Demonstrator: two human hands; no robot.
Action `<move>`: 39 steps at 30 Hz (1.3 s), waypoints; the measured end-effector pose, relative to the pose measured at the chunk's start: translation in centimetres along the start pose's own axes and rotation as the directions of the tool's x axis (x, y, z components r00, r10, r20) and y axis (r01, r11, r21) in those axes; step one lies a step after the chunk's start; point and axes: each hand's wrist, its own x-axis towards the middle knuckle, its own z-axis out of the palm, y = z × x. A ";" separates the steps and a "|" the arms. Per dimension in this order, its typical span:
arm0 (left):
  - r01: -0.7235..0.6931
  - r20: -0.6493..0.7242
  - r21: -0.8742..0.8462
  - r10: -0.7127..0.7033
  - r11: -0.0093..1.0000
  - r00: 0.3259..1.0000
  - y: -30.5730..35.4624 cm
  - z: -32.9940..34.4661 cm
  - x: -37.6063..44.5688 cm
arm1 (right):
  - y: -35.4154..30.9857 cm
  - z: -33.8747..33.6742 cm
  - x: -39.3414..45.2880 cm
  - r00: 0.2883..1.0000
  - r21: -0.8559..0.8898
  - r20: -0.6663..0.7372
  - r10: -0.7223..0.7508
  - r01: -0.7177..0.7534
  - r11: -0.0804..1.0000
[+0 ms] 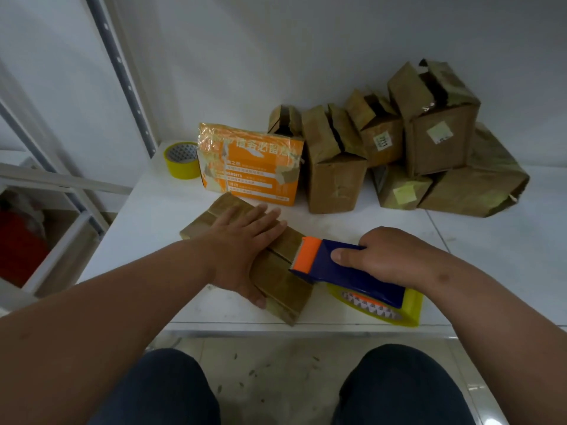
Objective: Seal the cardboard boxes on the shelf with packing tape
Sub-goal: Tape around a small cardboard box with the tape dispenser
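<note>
Left hand (242, 240): flat on top of the box (245, 262), fingers straight and slightly spread, pointing toward the back of the shelf; thumb lies along the box's near side. The box lies flat under the palm, at the front of the shelf (153, 210), long axis running diagonally from back left to front right. Its top flaps meet in a seam that shows just right of the hand.

Right hand (389, 259): fingers curled round the dispenser (349, 271), thumb pressed flat on its blue side. The dispenser's orange blade end touches the box top at the seam, just beside the left hand's little finger. Its yellow tape roll (395, 308) hangs at the rear, beyond the box's right end and near the shelf's front edge.

Behind the box stands an orange carton (254, 167), upright, close to the left fingertips but apart from them. To its left a spare roll (181, 159) of yellow tape sits on the shelf. To its right, a pile of brown boxes (414, 148) leans against the back wall, several with top flaps gaping.

Below the shelf edge, the person's knees (276, 391) in dark trousers show over a tiled floor.
</note>
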 end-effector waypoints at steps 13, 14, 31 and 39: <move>0.077 0.070 -0.065 -0.072 0.995 0.995 0.7 1.1 0.5 | 1.9 -0.8 -0.9 0.999 0.070 0.051 0.003 -0.007 0.998; 0.088 0.077 -0.068 -0.083 0.994 0.994 0.8 1.0 0.6 | 2.3 -1.0 -1.1 0.998 0.061 0.057 0.013 -0.017 0.998; 0.110 0.090 -0.053 -0.105 0.993 0.990 1.4 1.3 0.2 | 4.6 -0.8 0.4 0.971 -0.056 0.218 0.094 -0.083 0.995; 0.230 0.108 -0.038 -0.225 0.972 0.968 3.8 0.5 -1.4 | 2.9 -1.3 2.6 0.973 -0.105 0.220 0.069 -0.047 0.993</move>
